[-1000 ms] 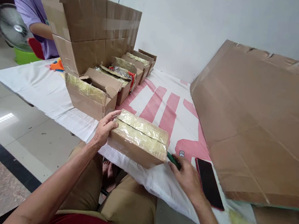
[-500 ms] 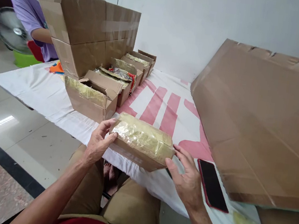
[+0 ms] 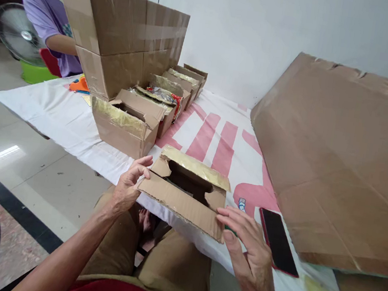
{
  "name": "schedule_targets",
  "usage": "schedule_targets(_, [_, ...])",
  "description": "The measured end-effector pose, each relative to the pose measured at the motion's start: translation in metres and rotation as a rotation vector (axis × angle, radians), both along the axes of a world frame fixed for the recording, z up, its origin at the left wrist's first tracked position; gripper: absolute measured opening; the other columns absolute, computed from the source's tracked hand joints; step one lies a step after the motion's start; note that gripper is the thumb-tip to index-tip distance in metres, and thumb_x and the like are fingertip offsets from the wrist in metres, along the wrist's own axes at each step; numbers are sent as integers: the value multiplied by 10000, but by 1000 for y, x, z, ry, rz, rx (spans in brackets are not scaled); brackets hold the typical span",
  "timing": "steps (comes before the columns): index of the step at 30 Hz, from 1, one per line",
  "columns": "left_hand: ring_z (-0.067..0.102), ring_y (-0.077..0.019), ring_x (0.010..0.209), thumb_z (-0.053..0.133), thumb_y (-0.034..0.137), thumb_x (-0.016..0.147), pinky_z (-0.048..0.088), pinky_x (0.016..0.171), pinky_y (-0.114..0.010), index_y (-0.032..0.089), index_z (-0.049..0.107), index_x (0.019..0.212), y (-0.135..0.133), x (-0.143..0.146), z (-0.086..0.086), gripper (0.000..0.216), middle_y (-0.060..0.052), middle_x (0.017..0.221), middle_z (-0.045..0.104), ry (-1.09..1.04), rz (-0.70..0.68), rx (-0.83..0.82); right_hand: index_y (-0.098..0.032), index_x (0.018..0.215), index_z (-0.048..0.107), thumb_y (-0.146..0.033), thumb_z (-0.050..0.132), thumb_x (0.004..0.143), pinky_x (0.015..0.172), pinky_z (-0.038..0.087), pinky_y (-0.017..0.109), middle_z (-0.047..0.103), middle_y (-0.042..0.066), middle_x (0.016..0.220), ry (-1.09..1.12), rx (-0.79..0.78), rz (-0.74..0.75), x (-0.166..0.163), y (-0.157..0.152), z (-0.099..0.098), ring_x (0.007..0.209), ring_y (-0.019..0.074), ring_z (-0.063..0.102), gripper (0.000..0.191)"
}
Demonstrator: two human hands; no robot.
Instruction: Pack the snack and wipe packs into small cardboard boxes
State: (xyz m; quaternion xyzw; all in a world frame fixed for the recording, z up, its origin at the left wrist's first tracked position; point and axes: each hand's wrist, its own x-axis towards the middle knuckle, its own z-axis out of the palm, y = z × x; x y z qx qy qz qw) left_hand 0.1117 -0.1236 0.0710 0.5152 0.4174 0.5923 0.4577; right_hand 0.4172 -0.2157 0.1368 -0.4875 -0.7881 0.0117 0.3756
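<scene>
White cloth (image 3: 57, 112) with pink stripes, box (image 3: 179, 201) at its near edge. Your left hand (image 3: 126, 189) pinches the near flap's left corner; your right hand (image 3: 247, 249) is loose, fingertips on the right corner. Box runs left-to-right, mouth up. Phone (image 3: 277, 246) just right, open boxes (image 3: 124, 126) behind-left, cardboard sheet (image 3: 339, 161) crowding the right.

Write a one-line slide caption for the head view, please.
Left hand and right hand touch the open flaps of a small cardboard box on a white-and-pink sheet, a phone beside it.
</scene>
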Motion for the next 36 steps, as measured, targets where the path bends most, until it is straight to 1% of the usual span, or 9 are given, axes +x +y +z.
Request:
schedule_targets(4, [606, -344, 1321, 807, 494, 806, 495, 1091, -492, 192, 602, 735, -1, 0, 1, 372, -168, 1482, 580, -4, -1, 29, -239, 1141, 722, -260, 580, 1033, 959, 549, 411, 799, 55, 1117, -69, 50, 56, -17, 20, 16, 1066, 236, 732, 180])
schedule_targets(7, [615, -330, 1308, 803, 497, 823, 507, 1070, -470, 192, 623, 745, -2, -2, -2, 363, -166, 1472, 588, -9, -3, 50, -225, 1126, 744, -310, 525, 1066, 928, 561, 438, 805, 65, 1135, -190, -17, 74, -29, 32, 22, 1086, 257, 733, 243])
schedule_targets(10, [624, -324, 1296, 806, 505, 832, 503, 1066, -451, 191, 648, 751, -3, -4, -5, 361, -166, 1440, 616, -29, -20, 64, -203, 1184, 752, -361, 452, 1090, 936, 572, 491, 771, 103, 1269, -307, -87, 23, -35, 40, 23, 1151, 300, 717, 353])
schedule_targets(15, [643, -318, 1283, 809, 452, 855, 523, 1035, -421, 190, 665, 762, -6, -7, -10, 314, -155, 1408, 649, -71, -70, 84, -142, 1370, 669, -386, 402, 1089, 1048, 554, 543, 598, 174, 1526, -369, -153, -68, -29, 45, 22, 1326, 348, 629, 458])
schedule_targets(24, [674, -290, 1259, 785, 365, 897, 546, 1015, -402, 197, 670, 766, -8, -9, -12, 242, -125, 1431, 648, -125, -140, 151, -175, 1539, 489, -538, 508, 1025, 1147, 502, 533, 481, 170, 1626, -323, -295, -118, -13, 62, 18, 1461, 350, 517, 629])
schedule_targets(26, [668, -291, 1265, 787, 362, 894, 538, 1015, -394, 194, 661, 769, -6, -7, -12, 244, -129, 1457, 630, -109, -121, 106, -162, 1540, 483, -546, 510, 1017, 1118, 528, 508, 509, 169, 1605, -307, -336, -159, -10, 76, 18, 1428, 341, 555, 650])
schedule_targets(30, [625, -311, 1319, 742, 399, 922, 518, 1021, -397, 195, 660, 804, -1, -2, -13, 249, -145, 1504, 597, -44, -70, 45, -154, 1347, 646, -467, 534, 991, 950, 608, 447, 632, 148, 1476, -349, -373, -189, -8, 105, 20, 1281, 328, 668, 487])
schedule_targets(34, [610, -314, 1331, 735, 428, 919, 495, 1046, -409, 200, 650, 811, 0, 4, -12, 266, -147, 1480, 612, -32, -40, 57, -143, 1217, 715, -342, 536, 985, 847, 587, 503, 726, 162, 1314, -571, -231, -193, -21, 109, 29, 1073, 358, 734, 354])
schedule_targets(36, [625, -308, 1303, 729, 447, 919, 497, 1031, -402, 199, 643, 805, -1, 6, -10, 286, -149, 1460, 624, -48, -31, 55, -160, 1200, 729, -273, 544, 977, 842, 563, 518, 743, 158, 1279, -685, -195, -140, -32, 106, 37, 1027, 360, 731, 312])
